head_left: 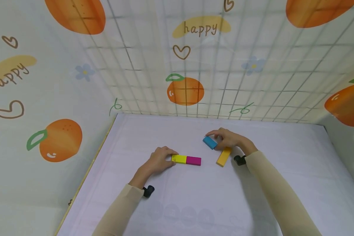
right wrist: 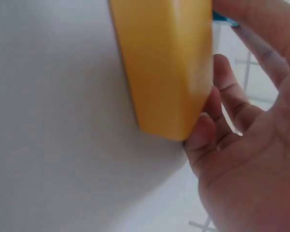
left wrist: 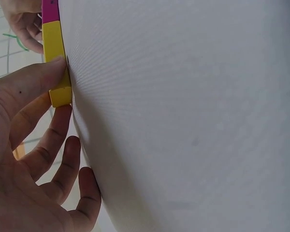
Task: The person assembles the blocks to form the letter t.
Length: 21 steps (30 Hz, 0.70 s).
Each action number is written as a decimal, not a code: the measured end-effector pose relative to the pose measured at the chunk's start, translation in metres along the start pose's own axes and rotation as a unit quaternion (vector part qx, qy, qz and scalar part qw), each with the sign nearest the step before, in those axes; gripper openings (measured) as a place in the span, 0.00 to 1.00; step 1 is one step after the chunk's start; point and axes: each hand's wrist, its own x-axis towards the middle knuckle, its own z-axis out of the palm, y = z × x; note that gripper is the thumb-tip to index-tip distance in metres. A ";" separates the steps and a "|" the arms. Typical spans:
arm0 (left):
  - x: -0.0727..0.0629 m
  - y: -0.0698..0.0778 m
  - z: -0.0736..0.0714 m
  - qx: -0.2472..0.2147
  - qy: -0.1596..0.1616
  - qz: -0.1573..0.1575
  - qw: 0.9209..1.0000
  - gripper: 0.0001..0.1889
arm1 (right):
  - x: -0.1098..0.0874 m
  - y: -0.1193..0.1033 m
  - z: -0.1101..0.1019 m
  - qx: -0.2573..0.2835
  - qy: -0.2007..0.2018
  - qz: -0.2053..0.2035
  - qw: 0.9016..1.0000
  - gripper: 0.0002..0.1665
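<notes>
On the table lie a yellow block (head_left: 180,159) and a magenta block (head_left: 194,161), end to end in a row. My left hand (head_left: 159,160) pinches the yellow block's left end between thumb and fingers; the left wrist view shows the thumb (left wrist: 55,72) across its side. Farther back and to the right, my right hand (head_left: 228,139) holds a blue block (head_left: 209,142) by its edges. Below that hand an orange block (head_left: 222,159) lies slanted, its upper end overlapped by the palm. In the right wrist view the orange block (right wrist: 157,67) hides most of the blue one (right wrist: 224,19).
A white cloth covers the table (head_left: 200,196). Behind it rises a patterned curtain (head_left: 183,68) with printed oranges and a grid, and another patterned sheet (head_left: 17,141) hangs along the left edge. Dark wrist-worn pieces (head_left: 148,191) sit at both cuffs.
</notes>
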 end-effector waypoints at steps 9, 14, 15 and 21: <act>-0.001 0.003 -0.002 -0.002 -0.001 0.000 1.000 0.20 | -0.003 0.000 0.004 0.011 0.018 0.013 1.000 0.39; -0.001 0.002 -0.002 -0.002 -0.003 -0.005 1.000 0.20 | -0.007 -0.006 0.007 0.016 0.018 0.021 0.999 0.40; -0.001 0.002 -0.002 -0.002 -0.003 -0.005 1.000 0.20 | -0.007 -0.006 0.008 0.013 0.019 0.020 1.000 0.40; -0.002 0.003 -0.002 -0.005 0.001 -0.005 1.000 0.20 | -0.008 -0.015 0.012 0.005 0.034 0.010 0.999 0.41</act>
